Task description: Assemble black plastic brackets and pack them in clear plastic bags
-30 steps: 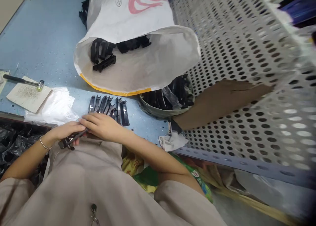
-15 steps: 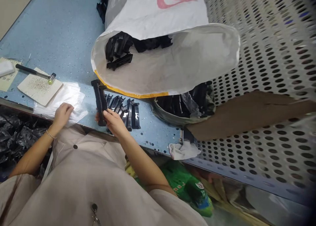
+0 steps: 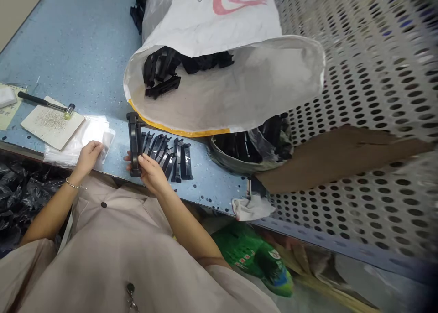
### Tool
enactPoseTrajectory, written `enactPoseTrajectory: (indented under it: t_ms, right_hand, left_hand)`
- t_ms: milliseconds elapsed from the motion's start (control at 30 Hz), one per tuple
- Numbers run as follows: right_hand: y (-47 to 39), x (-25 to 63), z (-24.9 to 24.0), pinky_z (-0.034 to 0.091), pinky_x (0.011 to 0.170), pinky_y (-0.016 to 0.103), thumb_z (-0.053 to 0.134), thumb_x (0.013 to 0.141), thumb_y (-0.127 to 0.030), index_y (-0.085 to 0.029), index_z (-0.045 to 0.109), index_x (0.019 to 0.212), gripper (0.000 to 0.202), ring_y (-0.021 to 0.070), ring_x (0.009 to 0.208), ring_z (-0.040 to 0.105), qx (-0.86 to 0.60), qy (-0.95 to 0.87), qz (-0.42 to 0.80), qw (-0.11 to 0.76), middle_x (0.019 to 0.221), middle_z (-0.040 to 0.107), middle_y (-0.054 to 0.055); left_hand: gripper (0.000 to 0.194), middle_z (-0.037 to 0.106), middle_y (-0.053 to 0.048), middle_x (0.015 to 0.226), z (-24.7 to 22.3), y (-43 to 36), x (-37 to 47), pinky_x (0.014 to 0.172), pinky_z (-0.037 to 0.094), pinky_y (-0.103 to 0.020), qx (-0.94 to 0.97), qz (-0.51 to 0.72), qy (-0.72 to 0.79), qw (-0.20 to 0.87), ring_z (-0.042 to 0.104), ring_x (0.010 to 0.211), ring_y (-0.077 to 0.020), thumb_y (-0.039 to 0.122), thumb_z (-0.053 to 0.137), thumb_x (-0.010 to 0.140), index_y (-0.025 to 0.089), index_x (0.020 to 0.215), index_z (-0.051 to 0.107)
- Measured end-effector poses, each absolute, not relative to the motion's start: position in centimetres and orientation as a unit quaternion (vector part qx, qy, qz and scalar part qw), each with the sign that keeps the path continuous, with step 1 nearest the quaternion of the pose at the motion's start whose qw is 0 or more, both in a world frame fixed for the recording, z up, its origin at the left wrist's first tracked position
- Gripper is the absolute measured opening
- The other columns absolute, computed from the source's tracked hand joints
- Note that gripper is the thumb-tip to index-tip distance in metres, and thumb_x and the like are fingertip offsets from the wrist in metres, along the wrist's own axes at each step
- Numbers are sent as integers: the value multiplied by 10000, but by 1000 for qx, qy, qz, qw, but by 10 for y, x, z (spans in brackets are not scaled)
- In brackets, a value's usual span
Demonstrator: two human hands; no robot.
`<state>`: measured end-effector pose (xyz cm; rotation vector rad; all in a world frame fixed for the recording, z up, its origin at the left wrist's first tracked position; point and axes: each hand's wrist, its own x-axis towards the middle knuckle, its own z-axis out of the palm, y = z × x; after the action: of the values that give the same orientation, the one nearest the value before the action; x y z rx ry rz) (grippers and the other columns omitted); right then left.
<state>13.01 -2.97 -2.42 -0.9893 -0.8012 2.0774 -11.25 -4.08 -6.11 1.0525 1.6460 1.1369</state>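
My right hand grips the lower end of a long black plastic part, held upright over the bench edge. Fingers show on both sides of the part. My left hand is closed in a pinch at the edge of a stack of clear plastic bags; the exact grip is partly hidden. Several similar black plastic parts lie in a row on the blue bench, just right of the held one. Behind them, a large white woven sack lies with its mouth towards me and more black parts inside.
A small hammer rests on a pale board at left. To the right stand a round container of black parts, brown cardboard, a perforated metal panel and a white glove-like cloth at the bench edge.
The black part in my right hand has turned a little and shifted slightly left. My left hand has moved slightly right along the bags, whose edge looks shifted. The view has moved slightly.
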Motion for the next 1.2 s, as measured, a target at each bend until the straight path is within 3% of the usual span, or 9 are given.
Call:
enactPoseTrajectory:
  t_ms: [200, 367, 533, 600, 667, 733, 900, 1100, 1200]
  right_hand:
    - [-25, 106, -31, 579, 692, 261, 806, 800, -463, -181, 724, 1065, 396, 173, 819, 727, -330, -256, 848, 326, 995, 753, 62]
    - [-16, 92, -36, 578, 664, 245, 822, 801, -384, -154, 720, 960, 298, 150, 720, 711, -326, -219, 867, 307, 810, 723, 27]
    - [-5, 94, -34, 601, 653, 248, 727, 893, -301, -131, 718, 1006, 204, 140, 712, 700, -315, -171, 880, 313, 930, 764, 74]
    - [-2, 95, -33, 608, 636, 244, 686, 921, -283, -138, 714, 1020, 178, 135, 701, 694, -315, -150, 888, 301, 973, 774, 78]
    - [0, 97, -32, 609, 621, 236, 660, 937, -279, -150, 711, 1018, 161, 129, 689, 692, -321, -140, 888, 297, 1013, 776, 73]
    - [0, 100, -29, 608, 617, 229, 653, 942, -285, -158, 712, 1015, 159, 124, 690, 695, -326, -146, 883, 305, 1049, 773, 72]
    - [-5, 104, -20, 597, 635, 216, 714, 897, -322, -177, 722, 1043, 207, 119, 713, 708, -310, -179, 875, 325, 1071, 761, 58]
    - [-5, 89, -21, 570, 623, 221, 826, 783, -343, -169, 695, 904, 249, 131, 674, 690, -322, -200, 873, 307, 779, 696, 0]
    - [-6, 94, -17, 561, 624, 218, 834, 775, -347, -174, 687, 895, 257, 124, 673, 685, -345, -201, 849, 346, 774, 679, -13]
  left_hand:
    - [395, 644, 13, 748, -61, -40, -90, 655, 451, -245, 302, 556, 605, 482, 583, 667, -117, 299, 860, 608, 184, 851, 570]
    - [331, 620, 5, 796, -59, -43, -89, 686, 474, -259, 335, 558, 604, 460, 593, 714, -128, 331, 792, 711, 195, 897, 554]
    - [315, 647, -66, 967, -56, -58, -81, 781, 492, -336, 536, 391, 695, 277, 610, 839, -205, 346, 766, 752, 201, 981, 605]
    - [176, 666, -90, 967, -56, -59, -82, 833, 488, -365, 571, 349, 706, 231, 625, 905, -240, 347, 689, 827, 199, 906, 637]
    - [188, 693, -90, 941, -58, -56, -87, 876, 485, -369, 561, 376, 690, 262, 643, 949, -244, 356, 579, 908, 203, 852, 673]
    - [236, 714, -70, 908, -61, -51, -95, 836, 493, -343, 509, 425, 667, 341, 655, 904, -224, 413, 616, 889, 201, 836, 706]
    - [382, 576, 42, 623, -58, -46, -103, 574, 384, -237, 326, 495, 668, 449, 490, 570, -100, 413, 907, 605, 178, 668, 613]
    - [353, 706, -37, 777, -51, -45, -104, 677, 457, -266, 296, 512, 595, 544, 602, 718, -144, 447, 877, 660, 151, 796, 740]
    - [364, 642, 6, 694, -52, -44, -103, 654, 448, -258, 250, 546, 600, 529, 564, 659, -119, 356, 933, 536, 162, 689, 665]
